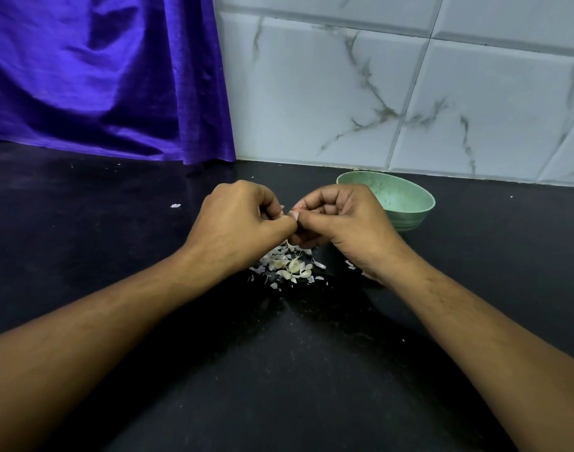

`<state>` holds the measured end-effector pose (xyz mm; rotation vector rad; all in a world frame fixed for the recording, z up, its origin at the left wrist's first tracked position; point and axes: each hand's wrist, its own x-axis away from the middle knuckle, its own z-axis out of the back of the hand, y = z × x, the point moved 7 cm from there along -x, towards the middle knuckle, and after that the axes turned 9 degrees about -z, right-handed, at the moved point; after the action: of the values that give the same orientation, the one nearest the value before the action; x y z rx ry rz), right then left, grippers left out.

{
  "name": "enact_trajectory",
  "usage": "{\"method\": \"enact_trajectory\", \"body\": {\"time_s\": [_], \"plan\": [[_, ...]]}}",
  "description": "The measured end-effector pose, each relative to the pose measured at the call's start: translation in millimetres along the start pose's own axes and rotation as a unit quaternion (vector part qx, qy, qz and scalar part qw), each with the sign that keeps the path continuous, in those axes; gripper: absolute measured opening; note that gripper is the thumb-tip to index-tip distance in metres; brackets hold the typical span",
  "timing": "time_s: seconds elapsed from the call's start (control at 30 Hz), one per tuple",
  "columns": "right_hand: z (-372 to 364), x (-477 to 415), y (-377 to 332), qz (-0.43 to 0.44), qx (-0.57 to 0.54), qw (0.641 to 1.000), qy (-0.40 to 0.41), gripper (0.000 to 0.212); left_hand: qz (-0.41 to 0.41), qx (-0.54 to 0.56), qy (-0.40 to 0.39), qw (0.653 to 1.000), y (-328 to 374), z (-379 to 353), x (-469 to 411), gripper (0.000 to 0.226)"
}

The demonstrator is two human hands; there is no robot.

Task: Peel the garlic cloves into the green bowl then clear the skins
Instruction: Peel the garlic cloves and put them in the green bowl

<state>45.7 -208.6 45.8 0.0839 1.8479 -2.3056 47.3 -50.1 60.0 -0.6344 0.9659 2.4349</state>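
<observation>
My left hand [238, 220] and my right hand [341, 220] meet above the black counter, fingers curled, pinching a garlic clove [294, 212] between their tips. Only a pale sliver of the clove shows. Below the hands lies a heap of white garlic skins [289, 265] with loose bits scattered round it. The green bowl [406, 203] stands just behind and to the right of my right hand; its inside is partly hidden by that hand.
A black counter [279, 353] runs to a marble-patterned tiled wall [409, 93] at the back. A purple curtain [100, 76] hangs at the back left, reaching the counter. A stray skin flake [175, 205] lies left of the hands.
</observation>
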Motion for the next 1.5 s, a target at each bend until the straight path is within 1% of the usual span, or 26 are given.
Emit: {"method": "enact_trajectory", "body": {"time_s": [0.17,0.23,0.37,0.43,0.57,0.67,0.8,0.97,1.0,1.07,1.13,1.2,1.3,1.37,1.5], "plan": [[1,-1,2,-0.04,-0.028,0.998,-0.049,0.001,-0.001,0.038,-0.042,0.998,2,-1,-1,0.031],[2,0,1,-0.039,-0.033,0.997,-0.061,0.002,0.019,0.1,-0.065,0.993,0,-3,-1,0.029],[4,-2,-1,-0.012,-0.047,0.997,-0.058,0.008,0.072,0.278,-0.076,0.955,-6,-10,-2,0.022],[4,-2,-2,-0.005,-0.052,0.997,-0.055,0.014,0.096,0.321,-0.078,0.939,-6,-13,-1,0.016],[2,-1,-4,0.002,-0.061,0.995,-0.076,0.025,0.103,0.37,-0.083,0.92,-4,-16,0,0.011],[4,-1,-6,0.008,-0.062,0.995,-0.079,0.029,0.091,0.379,-0.079,0.918,-4,-16,-1,0.014],[4,0,-7,0.016,-0.054,0.995,-0.085,0.024,0.08,0.381,-0.069,0.919,-5,-16,-2,0.022],[2,1,-9,0.023,-0.043,0.994,-0.094,0.021,0.071,0.383,-0.058,0.919,-3,-12,-3,0.013],[3,0,-9,0.021,-0.049,0.994,-0.093,0.021,0.072,0.382,-0.054,0.92,-3,-11,-4,0.015],[4,-1,-9,0.014,-0.07,0.994,-0.085,0.02,0.075,0.377,-0.042,0.922,-6,-8,-5,0.021],[7,-2,-9,0.011,-0.086,0.993,-0.075,0.019,0.077,0.375,-0.033,0.923,-7,-6,-7,0.021],[9,-2,-9,0.017,-0.083,0.994,-0.069,0.018,0.072,0.374,-0.032,0.924,-7,-7,-8,0.021],[8,-1,-10,0.03,-0.063,0.995,-0.068,0.017,0.042,0.361,-0.048,0.93,-3,-12,-6,0.026],[7,0,-9,0.038,-0.052,0.996,-0.065,0.018,0.037,0.355,-0.057,0.933,-4,-14,-4,0.023],[13,-1,-11,0.054,-0.048,0.997,-0.027,0.016,0.053,0.354,-0.053,0.932,-8,-15,-4,0.02]]}}
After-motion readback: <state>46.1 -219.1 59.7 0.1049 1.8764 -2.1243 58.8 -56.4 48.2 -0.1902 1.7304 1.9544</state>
